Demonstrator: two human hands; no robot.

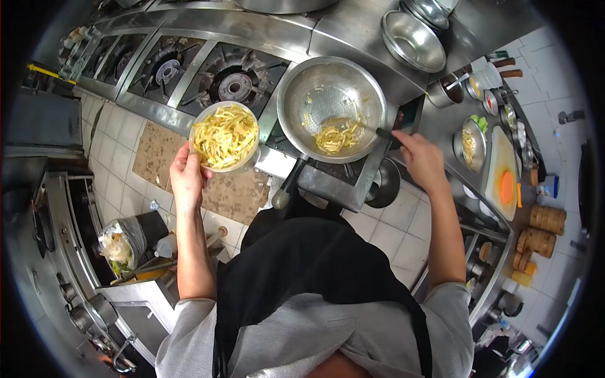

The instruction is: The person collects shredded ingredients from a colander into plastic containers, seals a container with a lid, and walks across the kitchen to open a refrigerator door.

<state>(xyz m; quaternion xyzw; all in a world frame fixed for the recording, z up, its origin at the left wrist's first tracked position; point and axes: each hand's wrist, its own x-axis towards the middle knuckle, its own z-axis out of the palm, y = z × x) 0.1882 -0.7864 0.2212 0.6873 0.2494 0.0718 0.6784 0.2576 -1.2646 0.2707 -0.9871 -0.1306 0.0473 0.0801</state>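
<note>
My left hand (188,174) grips the rim of a round clear container (225,137) filled with pale yellow strips, held left of the colander and in front of the stove. In my right hand (419,154) is the dark handle (384,133) of a utensil whose far end reaches into the metal colander (302,82). A small heap of the same yellow strips (337,135) lies low in the colander, with a few bits stuck higher up its wall. The colander rests over a pan, whose dark handle (291,183) points toward me.
Gas burners (235,86) line the stove at the left. Steel bowls (414,41) stand at the back right. On the right counter are a bowl of food (470,145) and a cutting board (501,160) with an orange piece. A bagged bin (129,242) stands lower left.
</note>
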